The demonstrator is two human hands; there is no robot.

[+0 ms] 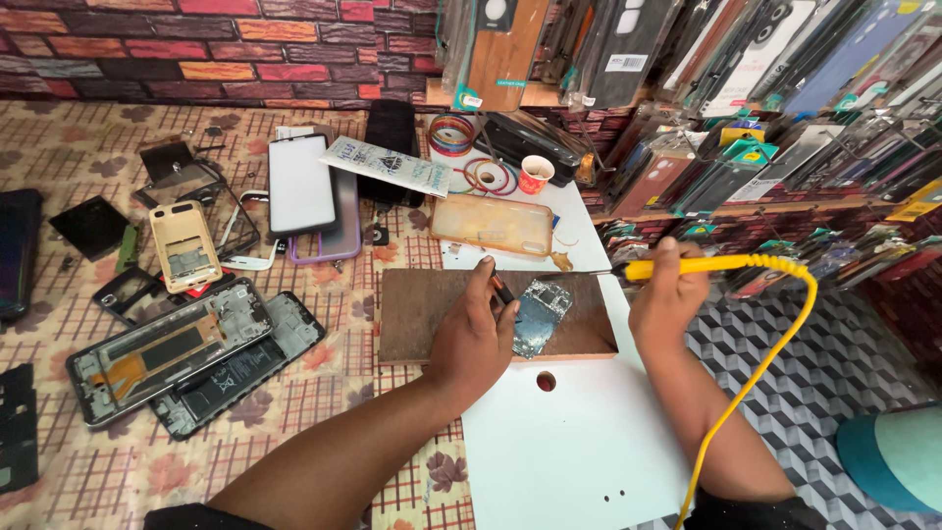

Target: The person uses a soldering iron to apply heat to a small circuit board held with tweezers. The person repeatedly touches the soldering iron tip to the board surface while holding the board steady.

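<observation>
Forearms reach out from the bottom edge across a white board. The left hand is pinched on a small dark tool with a red band, its fingers closed round the handle, with the tip down at a circuit board lying just right of the hand. That circuit board rests on a brown wooden block, under and between the two hands. The right hand is clamped on a yellow soldering iron, held level with its tip pointing left above the block; its yellow cord loops down past the right wrist.

Left of the left hand, on the patterned cloth, lie two opened phone frames. Beyond the hands lies a clear yellowed phone case, and further off a small paper cup and coloured tape rolls. Far left of these stands a phone with a pale screen. Racks of packaged phone covers hang beyond the right hand.
</observation>
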